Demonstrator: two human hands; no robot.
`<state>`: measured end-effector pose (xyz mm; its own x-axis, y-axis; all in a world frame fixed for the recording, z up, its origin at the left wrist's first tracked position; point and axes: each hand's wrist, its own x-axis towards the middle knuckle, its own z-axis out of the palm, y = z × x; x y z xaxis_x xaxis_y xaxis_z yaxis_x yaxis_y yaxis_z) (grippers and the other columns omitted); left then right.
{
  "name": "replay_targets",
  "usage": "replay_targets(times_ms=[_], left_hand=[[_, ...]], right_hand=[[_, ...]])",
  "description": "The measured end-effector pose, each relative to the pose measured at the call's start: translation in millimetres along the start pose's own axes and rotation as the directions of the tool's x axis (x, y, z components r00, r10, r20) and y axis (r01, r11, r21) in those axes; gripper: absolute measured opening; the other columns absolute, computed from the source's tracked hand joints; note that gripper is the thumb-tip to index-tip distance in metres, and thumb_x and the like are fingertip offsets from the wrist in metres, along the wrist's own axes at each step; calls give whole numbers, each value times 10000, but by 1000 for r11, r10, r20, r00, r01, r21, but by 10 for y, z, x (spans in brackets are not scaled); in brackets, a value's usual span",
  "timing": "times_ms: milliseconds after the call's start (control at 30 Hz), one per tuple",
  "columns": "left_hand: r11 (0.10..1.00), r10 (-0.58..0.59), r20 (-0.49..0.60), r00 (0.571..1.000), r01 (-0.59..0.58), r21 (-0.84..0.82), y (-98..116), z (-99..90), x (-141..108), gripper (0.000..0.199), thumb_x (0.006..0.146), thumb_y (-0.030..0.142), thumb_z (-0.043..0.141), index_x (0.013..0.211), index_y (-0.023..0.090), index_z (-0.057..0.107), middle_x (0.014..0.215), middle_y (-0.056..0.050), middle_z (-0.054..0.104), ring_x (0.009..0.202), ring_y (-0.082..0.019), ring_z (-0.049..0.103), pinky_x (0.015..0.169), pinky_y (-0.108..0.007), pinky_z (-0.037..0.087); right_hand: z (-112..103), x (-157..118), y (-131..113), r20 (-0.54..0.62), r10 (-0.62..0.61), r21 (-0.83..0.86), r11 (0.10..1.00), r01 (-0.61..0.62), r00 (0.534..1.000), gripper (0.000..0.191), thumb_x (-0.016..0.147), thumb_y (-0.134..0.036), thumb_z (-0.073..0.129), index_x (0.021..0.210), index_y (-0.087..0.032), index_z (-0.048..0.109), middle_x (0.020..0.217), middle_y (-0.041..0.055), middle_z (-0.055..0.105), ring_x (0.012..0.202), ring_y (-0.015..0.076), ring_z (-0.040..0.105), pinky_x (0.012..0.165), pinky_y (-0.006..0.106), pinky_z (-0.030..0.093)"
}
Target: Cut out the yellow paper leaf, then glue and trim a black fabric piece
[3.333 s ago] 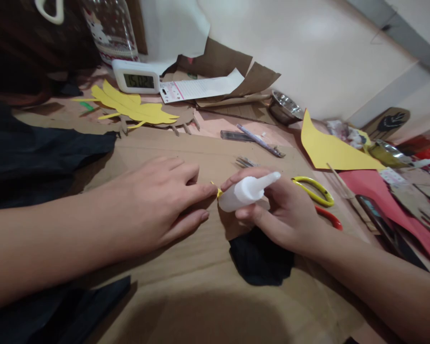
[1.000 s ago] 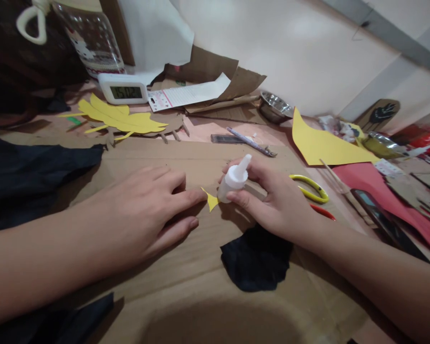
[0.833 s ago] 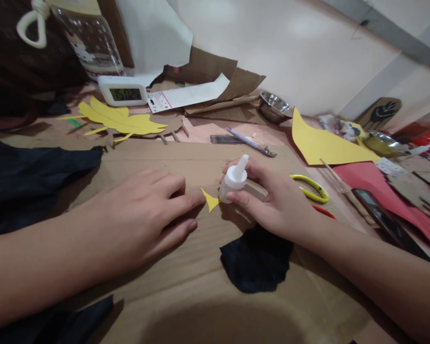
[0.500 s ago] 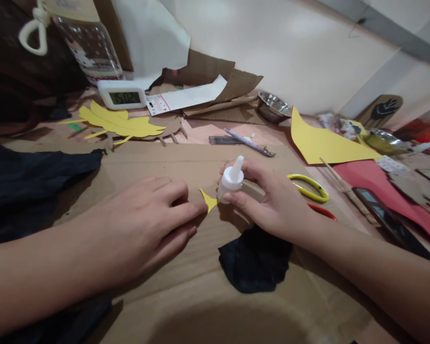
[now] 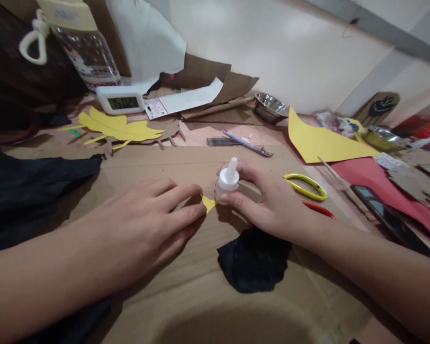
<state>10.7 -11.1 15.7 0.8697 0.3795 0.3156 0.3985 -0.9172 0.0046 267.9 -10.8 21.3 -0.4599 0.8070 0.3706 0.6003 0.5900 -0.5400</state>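
My right hand (image 5: 261,196) is closed round a small white glue bottle (image 5: 227,184), which stands upright on the cardboard with its nozzle pointing up. Beside the bottle's base lies a small yellow paper piece (image 5: 209,204). Fingertips of my left hand (image 5: 161,215) touch the left side of this piece and partly cover it; the fingers are bent and close together. A black piece of cloth or paper (image 5: 254,263) lies just below my right hand.
Scissors with yellow and red handles (image 5: 306,187) lie beyond my right wrist. Farther back are a yellow leaf-like cutout (image 5: 118,126), a pen (image 5: 247,143), a clock (image 5: 120,101), a metal bowl (image 5: 270,107) and yellow paper (image 5: 322,141). Black material (image 5: 32,191) is at the left.
My left index finger has moved up onto the upper left tip of the yellow piece, covering more of it. My right hand still holds the bottle. The view has shifted slightly.
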Motion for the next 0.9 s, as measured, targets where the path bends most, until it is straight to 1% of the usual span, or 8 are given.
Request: replay_targets(times_ms=[133,233,333,433,667,733,833,900], left_hand=[[999,-32,1,999,32,-40,-20,17,-13,378,1060,176,401,1226,156,739,1215,-169,734,942,-318,698,769,-483,586],[999,-22,-17,1000,21,-35,-23,33,-24,370,1071,186,397,1224,162,733,1191,-157,741,949,-311,701,796,-479,573],[999,-18,-33,999,17,-30,-13,42,-39,370,1082,191,386,1252,162,714,1189,-150,740,948,-303,695,762,-451,545],[999,-20,-38,999,19,-28,-6,44,-62,376,1089,194,377,1306,159,682,1210,-149,734,958,-297,684,710,-424,512],[999,-14,-25,1000,13,-37,-21,41,-66,357,1093,208,385,1269,186,695,1191,-126,734,972,-296,672,759,-435,525],[999,-4,-32,999,3,-32,-22,33,-49,359,1093,207,379,1254,182,699,1169,-124,737,952,-287,675,759,-431,531],[1000,19,-32,999,-19,-1,-17,22,-33,366,1090,180,364,1230,164,702,1168,-135,737,942,-290,680,772,-446,545],[1000,26,-28,999,-25,18,-12,21,-34,367,1096,180,359,1226,156,701,1180,-142,736,937,-297,683,759,-455,553]], right_hand=[[7,-1,4,-6,-9,-10,1000,9,1000,317,984,-314,709,1264,-168,678,1127,94,821,1012,270,783,853,380,584],[12,1,5,-3,-17,-11,1000,17,1000,330,987,-314,702,1268,-142,686,1139,110,817,1023,280,782,860,389,589],[7,1,4,0,-22,5,1000,22,1000,358,989,-311,698,1288,-116,684,1168,127,812,1049,289,780,875,395,596],[-5,2,-1,9,-5,11,1000,4,1000,358,985,-310,699,1289,-121,687,1166,125,812,1044,293,781,865,395,601],[7,2,1,4,-16,4,1000,16,1000,358,997,-330,694,1292,-128,687,1144,115,818,1015,284,788,841,384,605],[1,0,6,-7,-29,-11,1000,29,1000,351,996,-327,695,1290,-135,682,1119,111,819,993,285,788,830,388,605],[-23,4,8,-53,-29,-19,999,29,998,295,974,-309,721,1225,-160,677,1069,99,804,963,279,772,831,395,603],[-31,10,2,-132,-34,63,997,43,991,239,970,-295,726,1175,-194,654,1085,89,774,976,263,753,861,395,603]])
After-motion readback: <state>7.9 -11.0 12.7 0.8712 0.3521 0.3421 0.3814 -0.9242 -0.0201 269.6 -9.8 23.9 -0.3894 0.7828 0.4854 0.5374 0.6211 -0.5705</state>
